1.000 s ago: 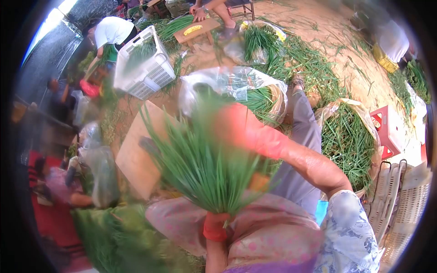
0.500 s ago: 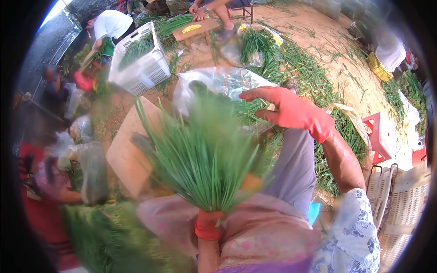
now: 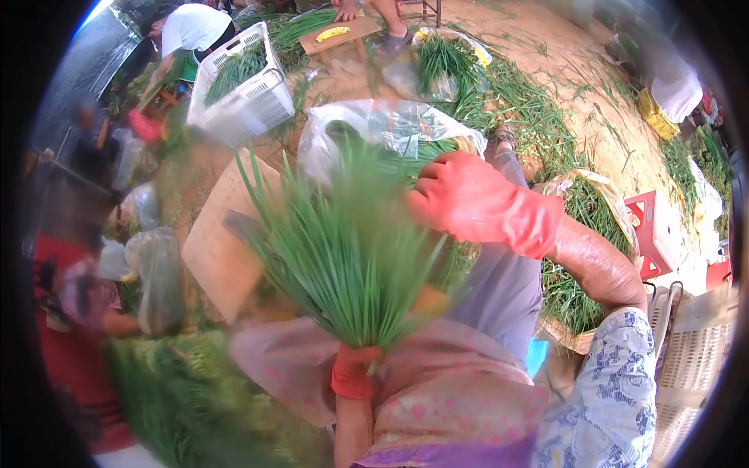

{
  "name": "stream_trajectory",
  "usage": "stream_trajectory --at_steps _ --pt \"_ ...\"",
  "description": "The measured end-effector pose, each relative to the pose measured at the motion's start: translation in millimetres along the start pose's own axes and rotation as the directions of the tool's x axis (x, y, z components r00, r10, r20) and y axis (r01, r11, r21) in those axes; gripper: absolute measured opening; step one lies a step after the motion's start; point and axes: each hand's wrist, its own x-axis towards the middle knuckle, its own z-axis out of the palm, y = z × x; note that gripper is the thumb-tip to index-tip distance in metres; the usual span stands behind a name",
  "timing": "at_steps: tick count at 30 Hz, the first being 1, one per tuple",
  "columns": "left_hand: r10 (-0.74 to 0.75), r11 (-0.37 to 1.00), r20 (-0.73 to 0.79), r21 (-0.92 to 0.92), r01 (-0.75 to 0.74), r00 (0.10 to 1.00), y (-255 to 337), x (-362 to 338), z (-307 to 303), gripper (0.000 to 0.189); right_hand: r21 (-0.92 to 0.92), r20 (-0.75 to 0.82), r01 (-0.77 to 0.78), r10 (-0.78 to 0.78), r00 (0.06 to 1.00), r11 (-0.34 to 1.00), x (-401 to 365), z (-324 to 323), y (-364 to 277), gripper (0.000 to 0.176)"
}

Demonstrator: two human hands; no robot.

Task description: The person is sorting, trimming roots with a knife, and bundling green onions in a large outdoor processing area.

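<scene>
My left hand (image 3: pixel 355 372), in an orange-red rubber glove, is wrapped round the base of a bunch of green chives (image 3: pixel 351 288). The leaves fan upward over my lap, and their upper part is blurred. My right hand (image 3: pixel 476 199), gloved alike, is at the upper right of the bunch, beside the leaf tips. Its fingers are curled together; whatever they pinch, if anything, is hidden. Beyond the bunch lies a clear plastic bag (image 3: pixel 316 140) with more greens by it. A tan board (image 3: pixel 222 242) with a dark flat piece on it stands to the left.
Further off is a white crate (image 3: pixel 250 109) of greens, near a bent-over person in white (image 3: pixel 195 27). Another person's hand (image 3: pixel 347 9) rests by a small wooden bench (image 3: pixel 339 35). Loose greens (image 3: pixel 538 140) cover the ground. A red crate (image 3: pixel 651 234) and wicker basket (image 3: pixel 694 351) stand right.
My right hand has gone from spread fingers to curled ones and come slightly down and left, beside the leaf tips. My left hand keeps its hold on the chives.
</scene>
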Motion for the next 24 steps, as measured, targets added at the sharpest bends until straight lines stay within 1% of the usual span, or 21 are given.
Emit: stream_trajectory --at_steps 2,3,5,6,7,8,9,10,12,13,14,17,18,22,23,24 --pt "0.000 1.000 -0.004 0.000 0.000 1.000 1 -1 2 0.072 0.069 -0.063 -0.049 0.053 0.997 0.996 0 16 -1 0.015" --pt "0.003 1.000 -0.007 -0.006 -0.003 1.000 2 0 5 0.072 0.135 -0.116 -0.140 0.156 0.981 0.981 0 21 -3 0.014" --pt "0.017 1.000 -0.027 -0.014 -0.017 0.999 6 -2 12 0.073 0.279 -0.194 -0.300 0.360 0.913 0.912 0 28 -7 0.011" --pt "0.031 0.999 -0.045 -0.023 -0.032 0.999 7 -4 19 0.073 0.562 -0.240 -0.315 0.516 0.822 0.765 2 34 -2 0.014" --pt "0.045 0.998 -0.068 -0.034 -0.047 0.997 10 -7 26 0.073 0.733 -0.092 -0.379 0.635 0.767 0.565 -1 35 4 0.017" --pt "0.045 0.998 -0.067 -0.042 -0.048 0.997 13 -7 29 0.074 0.846 0.080 -0.424 0.709 0.701 0.323 -4 33 9 0.021" --pt "0.057 0.996 -0.057 -0.061 -0.061 0.997 12 -10 27 0.074 0.894 0.264 -0.445 0.730 0.630 0.061 -6 29 11 0.024" --pt "0.023 0.996 0.003 -0.082 -0.023 1.000 11 -5 15 0.075 0.907 0.333 -0.420 0.645 0.688 -0.020 -10 26 9 0.029" --pt "0.026 1.000 0.051 -0.002 -0.026 0.998 -5 2 -11 0.074 0.833 0.503 -0.549 0.511 0.696 -0.073 -4 4 -2 0.028" --pt "0.023 0.999 0.077 0.040 -0.026 0.997 -6 2 -12 0.074 0.786 0.583 -0.611 0.440 0.683 -0.093 -1 -1 -7 0.028" --pt "0.021 0.998 0.084 0.054 -0.026 0.996 -7 3 -14 0.071 0.808 0.561 -0.584 0.400 0.725 -0.076 0 3 -9 0.028" --pt "0.025 0.996 0.084 0.088 -0.032 0.996 -1 1 -10 0.064 0.737 0.622 -0.672 0.310 0.719 0.080 10 -2 -15 0.028" --pt "0.023 0.996 0.073 0.083 -0.029 0.997 -1 -1 -7 0.063 0.720 0.632 -0.686 0.310 0.710 0.106 12 0 -18 0.026" --pt "0.019 0.999 -0.016 0.031 -0.019 1.000 3 -6 4 0.059 0.755 0.536 -0.606 0.295 0.791 0.251 12 10 -39 0.024" --pt "0.019 1.000 -0.032 0.024 -0.018 0.999 3 -7 7 0.057 0.709 0.396 -0.528 0.355 0.847 0.468 7 23 -43 0.023" --pt "0.021 1.000 -0.041 0.020 -0.021 0.999 5 -8 10 0.056 0.607 0.243 -0.442 0.375 0.894 0.660 1 45 -47 0.022"
